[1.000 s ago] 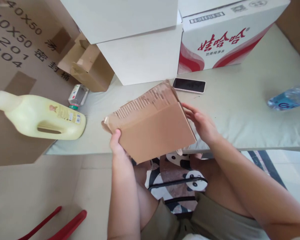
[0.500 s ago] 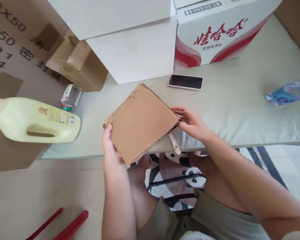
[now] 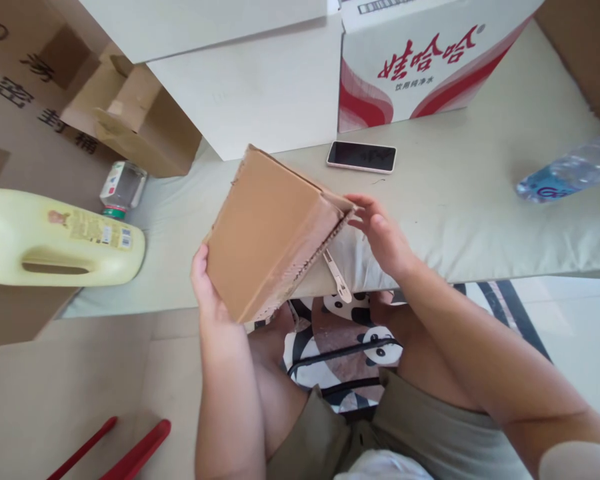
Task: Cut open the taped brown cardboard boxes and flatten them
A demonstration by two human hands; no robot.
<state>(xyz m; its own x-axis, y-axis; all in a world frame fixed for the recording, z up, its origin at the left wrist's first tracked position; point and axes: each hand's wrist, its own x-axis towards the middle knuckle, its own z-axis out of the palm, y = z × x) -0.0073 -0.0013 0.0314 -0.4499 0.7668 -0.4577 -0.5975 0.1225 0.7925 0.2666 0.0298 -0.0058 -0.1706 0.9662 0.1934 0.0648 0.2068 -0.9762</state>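
A flattened brown cardboard box (image 3: 267, 230) is held tilted over the front edge of the pale cushioned surface (image 3: 470, 200). My left hand (image 3: 205, 290) grips its lower left edge, thumb on the face. My right hand (image 3: 383, 233) holds the right corner, fingers at the torn corrugated edge. A strip of pale tape (image 3: 336, 275) dangles from the box's lower edge.
A phone (image 3: 362, 156) lies face up behind the box. White cartons (image 3: 245, 93) and a red-and-white printed carton (image 3: 420, 63) stand at the back. A yellow jug (image 3: 55, 237) and small jar (image 3: 123, 189) lie left, a water bottle (image 3: 567, 172) right. Red handles (image 3: 125, 453) lie on the floor.
The box has turned in my hands: its torn corrugated edge, which faced up, has swung down to the right and the plain face now tilts toward the left.
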